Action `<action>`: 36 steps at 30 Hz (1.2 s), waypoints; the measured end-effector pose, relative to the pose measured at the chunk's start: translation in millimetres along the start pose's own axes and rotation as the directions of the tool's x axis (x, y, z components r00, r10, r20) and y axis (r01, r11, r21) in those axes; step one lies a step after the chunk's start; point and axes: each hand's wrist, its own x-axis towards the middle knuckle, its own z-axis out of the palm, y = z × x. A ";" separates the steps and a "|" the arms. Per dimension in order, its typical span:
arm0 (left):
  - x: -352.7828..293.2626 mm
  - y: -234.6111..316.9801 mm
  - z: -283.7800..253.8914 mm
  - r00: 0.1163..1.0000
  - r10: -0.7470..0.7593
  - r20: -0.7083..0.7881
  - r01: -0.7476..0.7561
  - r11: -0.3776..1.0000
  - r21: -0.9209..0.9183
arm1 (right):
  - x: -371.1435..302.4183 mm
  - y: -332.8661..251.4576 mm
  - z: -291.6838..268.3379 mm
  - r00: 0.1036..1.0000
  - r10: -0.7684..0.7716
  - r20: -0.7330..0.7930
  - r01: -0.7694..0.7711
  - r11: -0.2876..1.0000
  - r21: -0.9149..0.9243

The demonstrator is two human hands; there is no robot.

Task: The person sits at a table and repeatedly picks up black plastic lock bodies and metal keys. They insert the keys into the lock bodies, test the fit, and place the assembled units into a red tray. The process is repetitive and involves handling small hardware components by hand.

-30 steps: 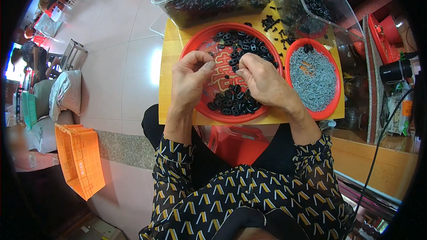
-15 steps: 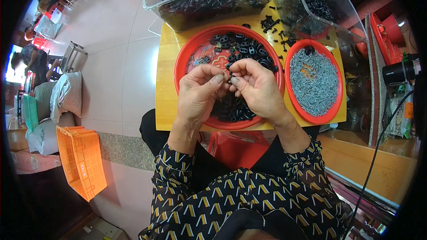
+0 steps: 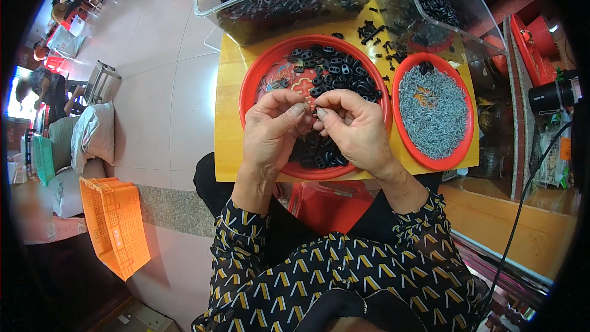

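My left hand (image 3: 275,130) and my right hand (image 3: 356,128) meet fingertip to fingertip over a round red tray (image 3: 251,77). Both are closed in a pinch around a small dark part (image 3: 314,111), mostly hidden by the fingers; its exact kind does not show. Loose black two-holed oval pieces (image 3: 344,72) fill the tray's right side, and more lie below my fingers. On the right stands an oval red tray (image 3: 401,138) heaped with small silvery screws (image 3: 435,120); a black piece (image 3: 426,67) rests at its far end.
Two clear plastic bins (image 3: 295,1) (image 3: 473,9) of black pieces stand at the table's far side. Several small black parts (image 3: 370,32) lie scattered on the yellow table (image 3: 228,141). An orange crate (image 3: 117,227) sits on the floor at left. Further off, a person (image 3: 50,92) bends forward.
My hands stay pinched together, with only slight shifts of the fingertips. The dark part between them is less visible now. The view has shifted a little.
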 end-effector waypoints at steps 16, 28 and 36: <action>-3.1 0.0 8.9 0.996 0.078 -0.034 -0.072 0.987 0.145 | -0.7 2.2 -1.7 0.999 0.020 -0.047 -0.025 0.995 -0.100; -5.4 0.7 8.1 0.990 0.137 -0.022 -0.119 0.920 0.372 | -2.1 2.4 -0.9 1.000 0.015 -0.026 -0.019 0.985 -0.171; -7.4 -0.9 14.6 0.976 0.218 -0.008 -0.186 0.852 0.489 | -3.9 6.5 2.1 0.998 0.020 -0.053 -0.026 0.994 -0.111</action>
